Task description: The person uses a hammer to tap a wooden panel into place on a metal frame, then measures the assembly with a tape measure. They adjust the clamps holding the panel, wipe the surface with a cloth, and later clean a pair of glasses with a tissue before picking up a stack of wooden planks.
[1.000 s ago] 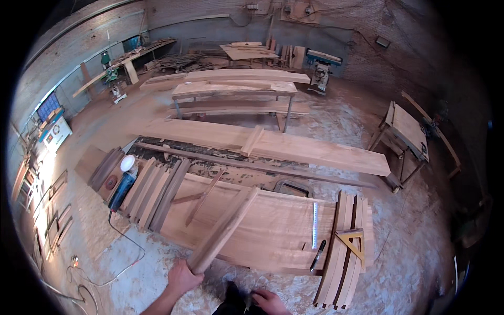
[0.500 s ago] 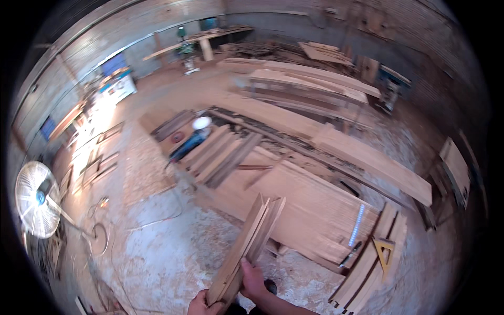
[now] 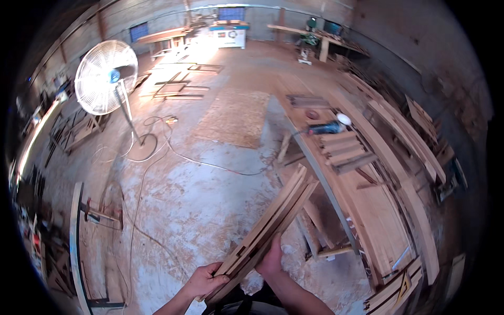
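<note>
Two long wooden strips (image 3: 265, 223), grooved along their length and laid side by side, slant up and to the right in front of me. My left hand (image 3: 206, 279) grips them near their lower end, thumb on top. Farther up, my right hand (image 3: 271, 257) wraps round their right side from below; part of its fingers is hidden behind the wood. A dark slot shows in the left strip, near its lower half. To the right of the strips stands the workbench (image 3: 367, 207), with their upper ends close to its side.
An angle grinder (image 3: 326, 127) and short wooden pieces (image 3: 341, 149) lie on the bench. A yellow set square (image 3: 404, 287) rests on grooved strips at lower right. A pedestal fan (image 3: 107, 77) stands left, its cable (image 3: 210, 167) crossing the floor. Plywood (image 3: 231, 118) lies ahead.
My view has swung left, so the bench now sits at the right and more floor and the fan show. Both hands still hold the strips, now farther right in view.
</note>
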Tool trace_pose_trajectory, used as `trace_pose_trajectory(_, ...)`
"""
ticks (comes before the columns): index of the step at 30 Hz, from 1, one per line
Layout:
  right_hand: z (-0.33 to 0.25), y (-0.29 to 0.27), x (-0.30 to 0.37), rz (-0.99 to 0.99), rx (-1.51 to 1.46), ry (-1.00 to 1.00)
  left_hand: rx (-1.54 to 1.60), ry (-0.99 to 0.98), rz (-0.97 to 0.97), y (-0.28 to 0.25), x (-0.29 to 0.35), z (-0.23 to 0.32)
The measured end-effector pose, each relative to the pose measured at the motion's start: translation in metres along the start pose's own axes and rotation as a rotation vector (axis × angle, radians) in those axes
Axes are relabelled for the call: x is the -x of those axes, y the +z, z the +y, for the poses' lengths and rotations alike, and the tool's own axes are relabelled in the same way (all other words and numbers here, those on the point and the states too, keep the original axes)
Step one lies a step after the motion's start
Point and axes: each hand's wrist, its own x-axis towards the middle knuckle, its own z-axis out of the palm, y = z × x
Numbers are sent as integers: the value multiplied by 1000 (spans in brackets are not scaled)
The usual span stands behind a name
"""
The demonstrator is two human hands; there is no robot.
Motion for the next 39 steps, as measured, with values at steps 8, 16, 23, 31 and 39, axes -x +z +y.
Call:
trace_pose_trajectory(8, 146, 60, -28, -50, 229, 105, 200, -75, 237, -96, 75, -63)
trace_pose_trajectory(16, 237, 148, -70, -504, 304, 332, 468, -93, 411, -156, 97, -133)
trace_pose_trajectory(23, 301, 213, -155, -653, 116, 682, 356, -254, 595, -241, 75, -91)
trace_pose_trajectory(31, 371, 289, -230, -649, 151, 815, 517, -240, 689, -325, 46, -87)
trace_pose_trajectory(39, 485, 336, -264, -604, 274, 1026, 515, -393, 800, -411, 60, -115)
